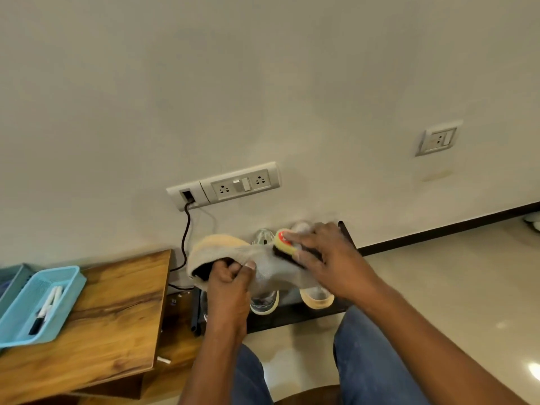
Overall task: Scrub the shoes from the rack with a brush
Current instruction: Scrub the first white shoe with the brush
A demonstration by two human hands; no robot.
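Note:
My left hand [230, 276] grips a grey knit shoe [222, 252] with a pale orange sole by its opening and holds it up sideways in front of me. My right hand [324, 255] holds a brush [285, 244] with a yellow and red top and dark bristles, pressed against the shoe's upper. Below them a low black shoe rack [292, 315] stands against the wall. On it sit a grey shoe with an orange sole [317, 299] and a clear-soled shoe [264, 304], both partly hidden by my hands.
A wooden table [117, 311] stands at the left with a blue plastic basket [38, 302] holding markers. A black cable [185, 241] hangs from a wall socket strip [225, 185] above the rack. My knees in blue jeans are at the bottom. Tiled floor lies to the right.

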